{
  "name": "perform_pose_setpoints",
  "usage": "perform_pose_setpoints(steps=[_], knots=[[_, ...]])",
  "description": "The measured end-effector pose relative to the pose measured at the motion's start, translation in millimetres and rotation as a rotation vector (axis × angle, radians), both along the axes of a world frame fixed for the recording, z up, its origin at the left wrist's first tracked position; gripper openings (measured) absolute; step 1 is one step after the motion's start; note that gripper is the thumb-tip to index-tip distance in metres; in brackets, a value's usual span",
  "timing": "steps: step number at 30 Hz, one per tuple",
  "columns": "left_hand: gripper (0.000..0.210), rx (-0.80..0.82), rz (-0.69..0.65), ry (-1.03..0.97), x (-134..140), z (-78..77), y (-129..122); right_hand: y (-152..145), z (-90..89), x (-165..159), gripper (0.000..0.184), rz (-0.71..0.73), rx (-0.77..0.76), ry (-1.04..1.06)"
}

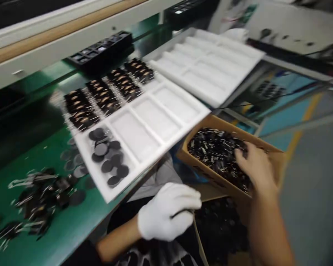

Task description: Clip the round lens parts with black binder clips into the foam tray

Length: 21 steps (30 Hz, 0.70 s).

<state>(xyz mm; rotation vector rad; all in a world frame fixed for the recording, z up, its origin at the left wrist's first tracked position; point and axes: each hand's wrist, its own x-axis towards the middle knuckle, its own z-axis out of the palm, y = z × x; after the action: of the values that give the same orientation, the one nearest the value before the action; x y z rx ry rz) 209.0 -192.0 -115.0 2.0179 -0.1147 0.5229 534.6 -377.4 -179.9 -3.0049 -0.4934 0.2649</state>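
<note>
My right hand point(255, 162) is bare and reaches into a cardboard box point(211, 173) heaped with small black pieces point(216, 151) that have shiny metal parts. Its thumb and fingers are spread, with the fingertips partly hidden at the heap. My left hand point(169, 210), in a white glove, hovers over my lap beside the box. Its fingers are loosely bent, thumb apart, and nothing shows in them. A white compartment tray point(144, 151) lies tilted at the table edge. Rows of black pieces with tan parts point(100, 92) fill its far compartments; dark discs point(108, 155) lie in a near one.
A second white tray point(205, 66) stands beyond the first. Loose black pieces with silvery wire parts point(41, 199) and more discs point(76, 162) lie on the green table point(69, 229). A black divided holder point(100, 51) sits behind. Below the cardboard box is another box of dark pieces point(222, 225).
</note>
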Motion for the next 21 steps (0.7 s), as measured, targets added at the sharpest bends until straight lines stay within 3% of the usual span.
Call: perform_pose_setpoints(steps=[3, 5, 6, 10, 13, 16, 21], knots=[[0.037, -0.093, -0.025, 0.069, 101, -29.6, -31, -7, -23.8, 31, 0.072, -0.141, -0.079, 0.183], [0.050, -0.083, 0.020, 0.296, 163, -41.5, -41, -11, -42.1, 37, 0.077, -0.182, -0.073, 0.244], [0.055, -0.046, 0.068, 0.479, 193, -46.2, -42, -13, -50.0, 37, 0.081, -0.200, -0.065, 0.258], [0.060, 0.009, 0.193, 0.800, 286, -69.7, -31, -19, -68.3, 30, 0.086, -0.273, -0.021, 0.249], [0.047, 0.049, 0.265, 0.949, 324, -95.4, -27, -17, -73.8, 29, 0.086, -0.307, 0.023, 0.213], [0.042, 0.076, 0.276, 0.994, 342, -117.8, -36, -6, -77.7, 34, 0.084, -0.344, 0.048, 0.227], [0.042, 0.059, 0.252, 1.010, 357, -135.6, -44, 21, -76.5, 37, 0.064, -0.455, 0.083, 0.208]])
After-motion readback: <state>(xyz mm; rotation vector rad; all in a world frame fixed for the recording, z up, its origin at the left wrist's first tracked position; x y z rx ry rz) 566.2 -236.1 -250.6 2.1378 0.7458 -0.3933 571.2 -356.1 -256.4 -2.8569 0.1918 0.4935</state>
